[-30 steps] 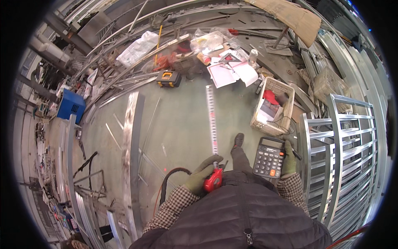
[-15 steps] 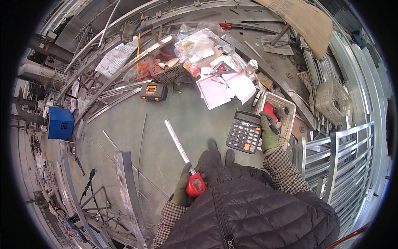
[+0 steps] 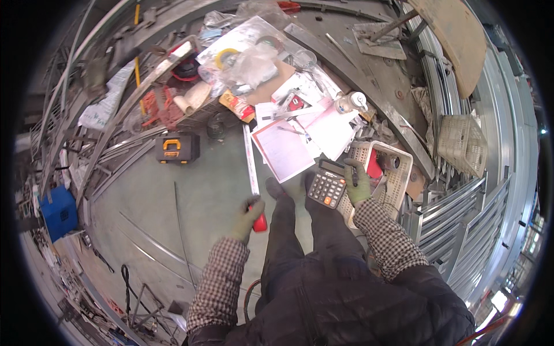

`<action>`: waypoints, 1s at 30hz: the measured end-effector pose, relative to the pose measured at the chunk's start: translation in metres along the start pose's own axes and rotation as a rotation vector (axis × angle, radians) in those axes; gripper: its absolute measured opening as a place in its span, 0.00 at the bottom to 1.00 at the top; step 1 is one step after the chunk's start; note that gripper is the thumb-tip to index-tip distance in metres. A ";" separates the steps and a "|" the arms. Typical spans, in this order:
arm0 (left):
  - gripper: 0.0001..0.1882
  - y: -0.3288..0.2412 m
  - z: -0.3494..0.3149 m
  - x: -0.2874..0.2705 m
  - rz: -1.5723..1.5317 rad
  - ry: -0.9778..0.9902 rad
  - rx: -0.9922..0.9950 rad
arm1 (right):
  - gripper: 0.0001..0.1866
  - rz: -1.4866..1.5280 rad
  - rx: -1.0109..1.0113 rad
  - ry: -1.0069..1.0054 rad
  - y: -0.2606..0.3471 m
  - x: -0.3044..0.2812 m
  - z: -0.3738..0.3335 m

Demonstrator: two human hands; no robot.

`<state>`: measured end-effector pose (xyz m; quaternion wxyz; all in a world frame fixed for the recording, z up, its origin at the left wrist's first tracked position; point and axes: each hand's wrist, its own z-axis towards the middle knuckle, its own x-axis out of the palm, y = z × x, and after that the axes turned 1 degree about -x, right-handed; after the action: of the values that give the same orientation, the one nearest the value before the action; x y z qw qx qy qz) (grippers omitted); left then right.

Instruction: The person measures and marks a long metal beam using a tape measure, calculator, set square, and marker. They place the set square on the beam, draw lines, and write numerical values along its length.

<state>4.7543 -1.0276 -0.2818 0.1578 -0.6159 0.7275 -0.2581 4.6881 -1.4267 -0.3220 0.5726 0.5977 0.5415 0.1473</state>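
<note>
Over a green floor [image 3: 141, 202], the left hand [image 3: 248, 217] wraps its fingers round a red tape measure [image 3: 261, 224], blade [image 3: 250, 158] out, not yet rewound, while the right hand [image 3: 359, 185] pinches a calculator [image 3: 326, 188].

The gloved left hand [image 3: 248, 219] grips a red tape measure [image 3: 261, 224], its blade [image 3: 251, 164] out beside the papers [image 3: 284, 151]; the gloved right hand [image 3: 359, 184] holds a calculator [image 3: 326, 185] near a pale crate [image 3: 399, 183]; a dark toolbox [image 3: 187, 149] sits farther left.
</note>
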 end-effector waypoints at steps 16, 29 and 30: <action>0.45 -0.037 0.376 0.110 0.721 -0.502 0.183 | 0.18 -0.016 0.151 0.206 -0.138 0.082 0.205; 0.31 -0.094 0.406 0.145 1.103 -0.451 0.455 | 0.17 -0.103 0.183 0.206 -0.138 0.066 0.224; 0.30 -0.097 0.417 0.148 1.156 -0.404 0.345 | 0.16 -0.083 0.056 0.208 -0.137 0.062 0.220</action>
<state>5.0335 -1.2584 -0.5538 0.5026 -0.1262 0.8463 -0.1234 4.8212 -1.5245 -0.5314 0.5022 0.5720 0.6260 0.1694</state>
